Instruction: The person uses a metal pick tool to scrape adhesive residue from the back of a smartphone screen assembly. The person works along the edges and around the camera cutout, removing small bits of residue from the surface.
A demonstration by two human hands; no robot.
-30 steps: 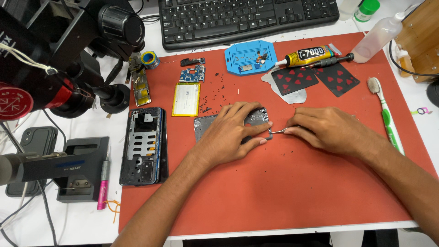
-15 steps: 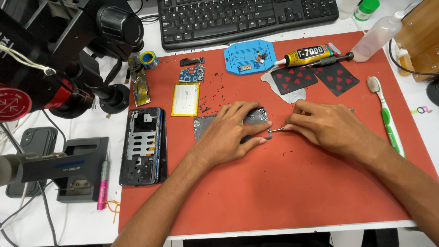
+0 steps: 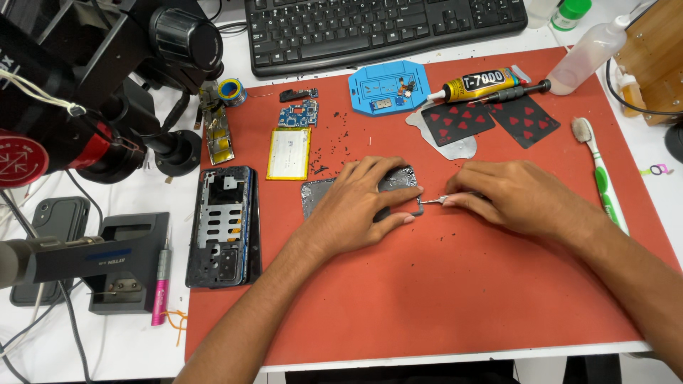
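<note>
Scraping a grey back panel held flat on the red mat.

Keep the left hand [image 3: 359, 206] spread and pressing the grey panel [image 3: 320, 195] firmly to the red mat [image 3: 427, 299] on the desk [image 3: 107, 348], and work the tool tip shallow along the panel's right edge. The left grip is open, palm and fingers flat on the panel. The right hand [image 3: 512, 195] is closed in a pinch on thin metal tweezers [image 3: 432, 200], tips touching the panel edge. Farther off lie a stripped phone frame [image 3: 222, 224], a yellow-edged battery [image 3: 289, 153], a blue tray [image 3: 388, 87] and a keyboard [image 3: 384, 28].
</note>
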